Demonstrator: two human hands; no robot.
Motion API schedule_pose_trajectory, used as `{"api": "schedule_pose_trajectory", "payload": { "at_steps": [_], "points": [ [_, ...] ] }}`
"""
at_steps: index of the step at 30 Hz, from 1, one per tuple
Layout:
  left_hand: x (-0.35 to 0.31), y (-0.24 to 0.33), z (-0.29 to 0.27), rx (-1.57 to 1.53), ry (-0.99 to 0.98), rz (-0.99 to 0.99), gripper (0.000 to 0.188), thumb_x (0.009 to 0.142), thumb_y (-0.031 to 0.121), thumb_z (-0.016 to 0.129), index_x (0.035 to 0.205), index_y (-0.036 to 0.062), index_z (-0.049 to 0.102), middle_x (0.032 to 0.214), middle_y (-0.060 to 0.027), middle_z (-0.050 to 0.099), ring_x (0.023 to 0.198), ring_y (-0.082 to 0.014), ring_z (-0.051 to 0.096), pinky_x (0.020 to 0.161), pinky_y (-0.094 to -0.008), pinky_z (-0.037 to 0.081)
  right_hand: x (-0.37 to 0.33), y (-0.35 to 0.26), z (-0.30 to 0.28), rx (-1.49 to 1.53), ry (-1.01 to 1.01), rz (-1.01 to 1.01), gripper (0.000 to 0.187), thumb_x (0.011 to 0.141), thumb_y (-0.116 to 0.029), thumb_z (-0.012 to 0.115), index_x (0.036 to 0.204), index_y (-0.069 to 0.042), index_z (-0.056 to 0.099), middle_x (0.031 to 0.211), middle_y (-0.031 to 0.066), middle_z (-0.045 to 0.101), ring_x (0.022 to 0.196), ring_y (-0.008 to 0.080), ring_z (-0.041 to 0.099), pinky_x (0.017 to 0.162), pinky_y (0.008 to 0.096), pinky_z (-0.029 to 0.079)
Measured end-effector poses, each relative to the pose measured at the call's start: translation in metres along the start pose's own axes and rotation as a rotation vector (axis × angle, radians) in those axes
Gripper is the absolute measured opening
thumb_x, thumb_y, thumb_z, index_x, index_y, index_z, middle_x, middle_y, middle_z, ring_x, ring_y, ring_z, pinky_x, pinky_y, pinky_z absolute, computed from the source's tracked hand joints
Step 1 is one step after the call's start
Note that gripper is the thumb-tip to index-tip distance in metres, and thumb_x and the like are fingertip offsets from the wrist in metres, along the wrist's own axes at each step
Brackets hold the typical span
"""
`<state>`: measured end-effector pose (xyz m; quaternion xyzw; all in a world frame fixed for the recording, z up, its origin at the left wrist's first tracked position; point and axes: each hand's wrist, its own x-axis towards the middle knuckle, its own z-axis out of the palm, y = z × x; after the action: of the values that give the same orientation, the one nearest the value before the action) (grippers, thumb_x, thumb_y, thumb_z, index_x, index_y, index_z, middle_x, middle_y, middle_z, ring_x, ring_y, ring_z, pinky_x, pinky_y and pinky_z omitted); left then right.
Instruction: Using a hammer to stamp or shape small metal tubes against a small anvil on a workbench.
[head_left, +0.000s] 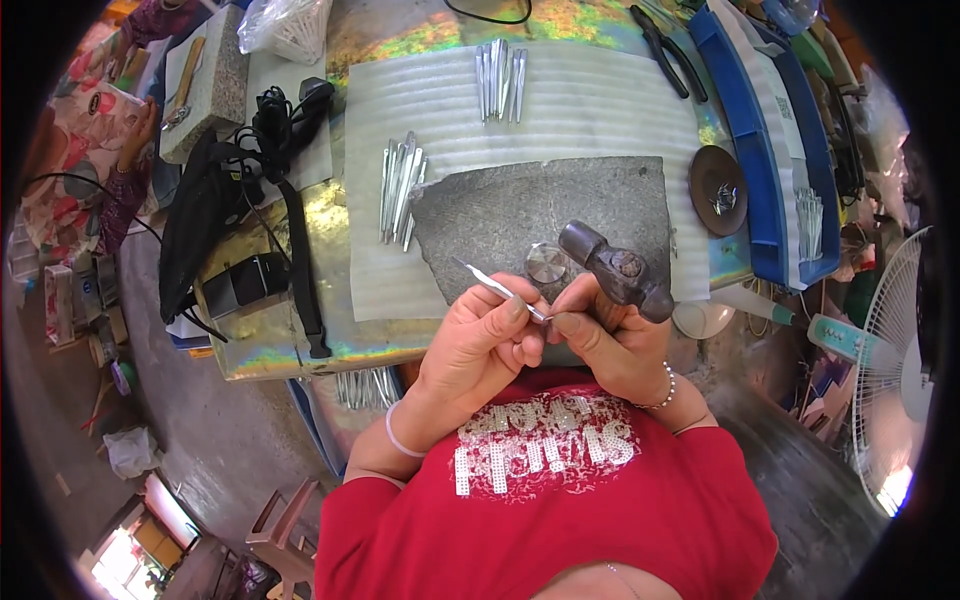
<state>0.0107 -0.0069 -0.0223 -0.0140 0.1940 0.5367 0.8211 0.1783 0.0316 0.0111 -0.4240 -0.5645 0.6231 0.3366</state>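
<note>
My left hand (488, 335) is closed on a slim silver metal rod (490, 280), its narrow tip pointing up and left. The thumb and forefinger of my right hand (608, 342) pinch together at the rod's near end. A dark ball-peen hammer (612, 262) rises beside my right fingers; its handle is hidden beneath the head and seems to lie in that hand. Just beyond my hands, a small round shiny disc (546, 262) rests on a rough grey stone slab (510, 205).
Similar silver rods lie in a left bundle (402, 188) and a far bundle (500, 82) on white foam sheeting (440, 90). Black pliers (672, 55), a brown dish (718, 190) and a blue tray (765, 235) are right. A black bag (210, 210) lies left. Another person's hand (135, 140) shows far left.
</note>
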Motion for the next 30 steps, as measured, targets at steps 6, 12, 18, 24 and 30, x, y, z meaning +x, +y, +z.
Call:
{"api": "schedule_pose_trajectory", "payload": {
  "at_steps": [6, 12, 18, 24, 30],
  "points": [
    [0.002, -0.003, 0.002, -0.090, 0.053, -0.008, 0.015, 0.091, 0.013, 0.058, 0.101, 0.0025, 0.058, 0.092, -0.0112, 0.064, 0.071, -0.0154, 0.063, 0.063, -0.0247, 0.054, 0.005, 0.015, 0.002, -0.343, 0.092, -0.457, 0.030, 0.075, -0.007, 0.073, 0.097, -0.001, 0.054, 0.083, 0.0100, 0.066, 0.064, 0.0203, 0.066, 0.053, 0.0286, 0.049],
    [0.003, -0.008, 0.000, -0.025, 0.034, 0.048, 0.015, 0.091, 0.013, 0.057, 0.101, 0.0022, 0.058, 0.091, -0.0111, 0.065, 0.071, -0.0147, 0.063, 0.063, -0.0260, 0.054, 0.011, 0.001, 0.005, -0.541, 0.117, -0.673, 0.025, 0.078, -0.006, 0.071, 0.097, -0.003, 0.056, 0.083, 0.0097, 0.065, 0.066, 0.0215, 0.064, 0.058, 0.0286, 0.050],
    [-0.005, -0.002, 0.006, -0.045, 0.077, 0.055, 0.014, 0.092, 0.013, 0.056, 0.101, 0.0028, 0.058, 0.090, -0.0108, 0.065, 0.072, -0.0153, 0.063, 0.063, -0.0264, 0.054, 0.010, 0.006, -0.001, -0.273, 0.016, -0.313, 0.026, 0.074, -0.007, 0.073, 0.095, -0.004, 0.058, 0.075, 0.0062, 0.064, 0.060, 0.0144, 0.060, 0.055, 0.0259, 0.047],
    [-0.018, 0.015, 0.008, 0.174, 0.013, 0.256, 0.011, 0.094, 0.013, 0.053, 0.099, 0.0035, 0.051, 0.100, -0.0167, 0.060, 0.072, -0.0177, 0.062, 0.066, -0.0271, 0.052, 0.013, -0.002, -0.027, -0.238, 0.017, 0.091, 0.052, 0.068, -0.015, 0.081, 0.113, -0.002, 0.057, 0.079, 0.0007, 0.061, 0.056, 0.0066, 0.051, 0.054, 0.0221, 0.042],
    [-0.021, 0.021, 0.003, 0.278, 0.045, 0.352, 0.013, 0.094, 0.014, 0.053, 0.099, 0.0033, 0.049, 0.099, -0.0173, 0.060, 0.072, -0.0192, 0.063, 0.065, -0.0271, 0.053, 0.034, 0.004, -0.017, -0.739, -0.095, -0.279, 0.049, 0.071, -0.011, 0.073, 0.114, -0.002, 0.052, 0.093, 0.0147, 0.057, 0.080, 0.0334, 0.059, 0.068, 0.0378, 0.050]
  ]
}}
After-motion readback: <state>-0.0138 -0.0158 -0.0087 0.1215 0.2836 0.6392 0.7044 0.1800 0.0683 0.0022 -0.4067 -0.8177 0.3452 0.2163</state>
